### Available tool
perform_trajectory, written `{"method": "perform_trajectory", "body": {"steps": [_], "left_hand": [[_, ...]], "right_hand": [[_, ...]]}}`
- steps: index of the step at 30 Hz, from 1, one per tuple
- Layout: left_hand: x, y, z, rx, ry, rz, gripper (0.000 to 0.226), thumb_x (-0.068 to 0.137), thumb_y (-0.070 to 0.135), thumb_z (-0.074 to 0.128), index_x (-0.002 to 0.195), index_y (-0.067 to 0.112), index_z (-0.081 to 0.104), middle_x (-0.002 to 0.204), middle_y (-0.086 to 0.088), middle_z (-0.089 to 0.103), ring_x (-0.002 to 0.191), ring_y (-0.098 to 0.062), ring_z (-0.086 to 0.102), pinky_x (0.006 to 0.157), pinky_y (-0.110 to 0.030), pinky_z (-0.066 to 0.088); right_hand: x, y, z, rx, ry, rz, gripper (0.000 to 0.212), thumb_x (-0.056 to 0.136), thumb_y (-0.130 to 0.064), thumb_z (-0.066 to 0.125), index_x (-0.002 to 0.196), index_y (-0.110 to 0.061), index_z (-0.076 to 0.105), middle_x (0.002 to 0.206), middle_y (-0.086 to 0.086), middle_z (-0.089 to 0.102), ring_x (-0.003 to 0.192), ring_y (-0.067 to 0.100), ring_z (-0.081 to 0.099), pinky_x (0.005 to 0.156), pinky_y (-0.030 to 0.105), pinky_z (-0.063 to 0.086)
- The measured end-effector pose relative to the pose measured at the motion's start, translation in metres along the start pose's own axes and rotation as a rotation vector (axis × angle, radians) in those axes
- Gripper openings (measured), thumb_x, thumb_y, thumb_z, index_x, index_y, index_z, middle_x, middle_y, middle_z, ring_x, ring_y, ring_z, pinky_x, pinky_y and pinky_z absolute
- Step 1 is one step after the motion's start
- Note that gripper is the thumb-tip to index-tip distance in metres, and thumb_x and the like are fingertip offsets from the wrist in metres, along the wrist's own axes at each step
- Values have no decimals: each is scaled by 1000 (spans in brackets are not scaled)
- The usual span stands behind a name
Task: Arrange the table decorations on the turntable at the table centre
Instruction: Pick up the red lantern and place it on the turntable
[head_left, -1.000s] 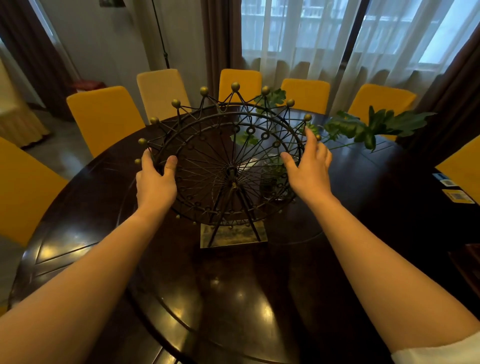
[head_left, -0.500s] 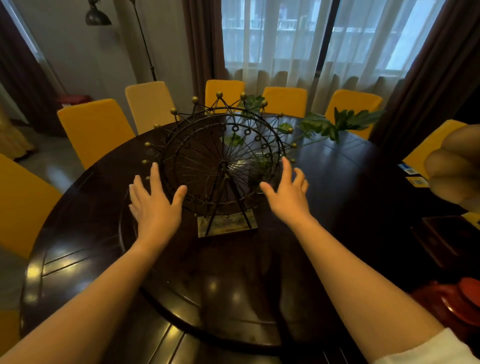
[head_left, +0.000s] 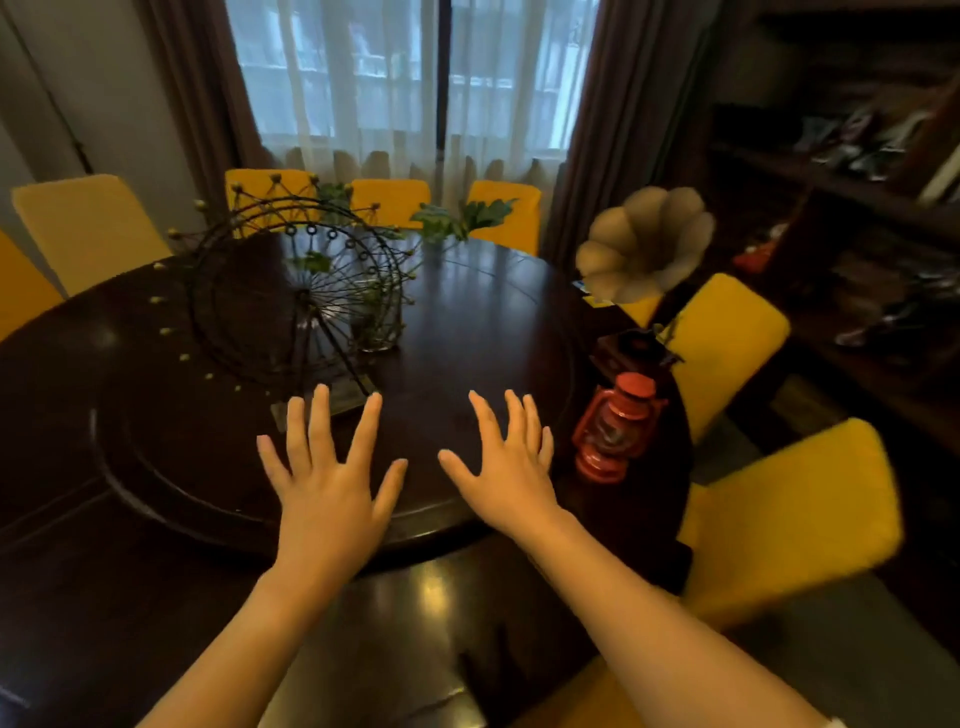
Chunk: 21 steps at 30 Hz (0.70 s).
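A dark wire Ferris-wheel ornament (head_left: 291, 306) with gold balls stands on the round dark turntable (head_left: 208, 499), left of centre. Behind it is a glass vase with green leaves (head_left: 382, 322). A red lantern (head_left: 613, 423) stands on the table just right of the turntable's rim. Beyond the lantern is a gramophone with a pale horn (head_left: 647, 244). My left hand (head_left: 327, 467) hovers open, fingers spread, just in front of the wheel's base. My right hand (head_left: 506, 462) is open too, left of the lantern, holding nothing.
Yellow chairs (head_left: 88, 228) ring the dark round table (head_left: 441, 587); two stand close at the right (head_left: 795, 514). Dark shelves (head_left: 852, 171) with clutter fill the right wall. Curtained windows (head_left: 405, 78) are behind.
Both hands have let go of the Ferris wheel and drawn back toward me. The view has swung right, bringing the lantern and gramophone into sight.
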<state>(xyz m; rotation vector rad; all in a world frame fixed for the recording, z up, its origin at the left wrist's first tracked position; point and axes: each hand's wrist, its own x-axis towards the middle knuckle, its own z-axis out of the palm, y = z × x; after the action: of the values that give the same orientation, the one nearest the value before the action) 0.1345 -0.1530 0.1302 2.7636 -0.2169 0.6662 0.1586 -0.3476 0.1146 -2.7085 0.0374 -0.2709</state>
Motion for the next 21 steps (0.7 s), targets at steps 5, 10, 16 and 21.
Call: {"method": "perform_trajectory", "body": {"steps": [5,10,16,21], "left_hand": [[-29,43,-29,-60,-4,65,72,90,55,37,154,25,29,160,-27,22,149,-48,15,109,-76,16],[-48,82,-45,-112,-7,103,71,90,53,39,154,24,31,160,-27,24,150,-46,16,111,-74,15],[-69,113,-32,-145,-55,128,73,93,48,56,156,26,28,162,-25,20,152,-42,10,114,-71,10],[-69,153,-6,-186,-127,134,75,92,49,58,156,28,26,164,-20,18,153,-38,5,117,-67,6]], "right_hand": [[-66,25,-60,-114,125,-3,77,86,-69,34,152,-41,4,164,11,-3,149,26,-22,116,57,-5],[-107,52,-102,-167,208,39,76,87,-66,37,151,-41,7,164,11,1,149,26,-17,116,56,-2],[-146,90,-118,-138,201,156,74,89,-59,46,151,-39,10,164,9,2,150,27,-13,117,56,3],[-178,135,-128,-103,185,246,75,90,-53,51,150,-41,9,164,5,-1,148,21,-14,118,53,9]]}}
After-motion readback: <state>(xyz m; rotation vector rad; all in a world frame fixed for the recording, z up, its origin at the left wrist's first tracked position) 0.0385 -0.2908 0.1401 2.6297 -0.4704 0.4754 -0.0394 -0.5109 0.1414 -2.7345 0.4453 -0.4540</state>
